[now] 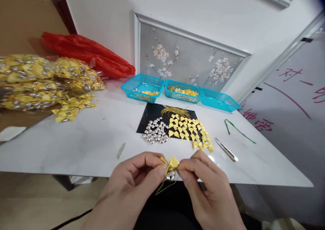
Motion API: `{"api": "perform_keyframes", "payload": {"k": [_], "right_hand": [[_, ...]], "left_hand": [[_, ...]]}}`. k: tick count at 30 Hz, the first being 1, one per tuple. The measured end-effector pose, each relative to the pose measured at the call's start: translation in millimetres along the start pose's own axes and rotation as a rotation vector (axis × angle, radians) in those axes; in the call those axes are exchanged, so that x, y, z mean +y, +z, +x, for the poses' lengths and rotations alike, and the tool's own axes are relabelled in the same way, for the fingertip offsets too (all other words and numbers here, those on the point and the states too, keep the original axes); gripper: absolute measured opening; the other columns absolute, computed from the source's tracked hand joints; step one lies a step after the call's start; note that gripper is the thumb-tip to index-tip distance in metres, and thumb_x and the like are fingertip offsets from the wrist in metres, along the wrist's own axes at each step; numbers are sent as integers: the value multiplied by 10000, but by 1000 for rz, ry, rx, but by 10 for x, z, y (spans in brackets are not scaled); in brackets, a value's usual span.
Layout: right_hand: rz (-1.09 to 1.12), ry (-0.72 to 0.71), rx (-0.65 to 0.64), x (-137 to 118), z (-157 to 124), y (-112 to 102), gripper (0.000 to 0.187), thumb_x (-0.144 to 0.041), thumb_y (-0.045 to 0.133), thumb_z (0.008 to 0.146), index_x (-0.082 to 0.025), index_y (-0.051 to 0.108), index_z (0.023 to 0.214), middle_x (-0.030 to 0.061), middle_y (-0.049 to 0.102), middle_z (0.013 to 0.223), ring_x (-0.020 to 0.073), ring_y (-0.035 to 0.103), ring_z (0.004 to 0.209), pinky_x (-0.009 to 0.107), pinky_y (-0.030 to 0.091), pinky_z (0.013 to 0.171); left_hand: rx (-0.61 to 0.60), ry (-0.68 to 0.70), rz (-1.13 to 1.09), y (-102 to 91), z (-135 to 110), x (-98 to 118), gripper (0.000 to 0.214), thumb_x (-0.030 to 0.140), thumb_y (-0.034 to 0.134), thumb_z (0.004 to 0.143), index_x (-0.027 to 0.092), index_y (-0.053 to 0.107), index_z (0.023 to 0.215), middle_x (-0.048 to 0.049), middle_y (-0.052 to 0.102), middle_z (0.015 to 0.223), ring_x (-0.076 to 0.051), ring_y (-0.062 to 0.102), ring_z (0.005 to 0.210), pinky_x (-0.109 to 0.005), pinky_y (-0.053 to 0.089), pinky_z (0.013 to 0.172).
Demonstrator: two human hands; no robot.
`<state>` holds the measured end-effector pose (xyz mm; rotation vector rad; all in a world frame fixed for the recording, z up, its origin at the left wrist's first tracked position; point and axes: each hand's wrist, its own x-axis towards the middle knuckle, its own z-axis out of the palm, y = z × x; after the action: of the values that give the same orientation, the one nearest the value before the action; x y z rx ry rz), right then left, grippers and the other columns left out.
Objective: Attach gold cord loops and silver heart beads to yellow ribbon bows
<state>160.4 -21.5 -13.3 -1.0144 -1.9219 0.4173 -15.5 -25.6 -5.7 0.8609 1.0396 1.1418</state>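
Just above the table's front edge, a yellow ribbon bow (174, 162) is pinched between my two hands. My left hand (138, 177) grips its left side together with a gold cord (162, 189), whose loose end hangs below. With thumb and forefinger, my right hand (205, 182) closes on the bow's right side. A silver jingle bell (170, 176) dangles under the bow; fingers partly hide the knot. Beyond my hands, silver bells (155, 131), rows of yellow bows (189, 128) and a bundle of gold cords (175, 110) lie on and around a black mat (147, 115).
Blue baskets (129, 91) stand along the wall, two with parts inside. Bagged finished bows (30, 77) and a red plastic bag (86, 54) fill the left. Small scissors-like snips (225, 149) and a green tie (240, 131) lie at right on the white table (101, 148).
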Motion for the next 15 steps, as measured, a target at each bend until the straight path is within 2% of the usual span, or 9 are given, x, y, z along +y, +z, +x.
{"api": "perform_keyframes", "payload": {"k": [15], "right_hand": [[-2, -29, 12, -13, -6, 2, 198, -65, 507, 970, -207, 614, 883, -12, 517, 755, 117, 535, 628, 212, 465, 536]], "left_hand": [[26, 74, 34, -13, 11, -11, 166, 372, 811, 788, 240, 733, 723, 11, 690, 842, -140, 594, 739, -225, 490, 690]]}}
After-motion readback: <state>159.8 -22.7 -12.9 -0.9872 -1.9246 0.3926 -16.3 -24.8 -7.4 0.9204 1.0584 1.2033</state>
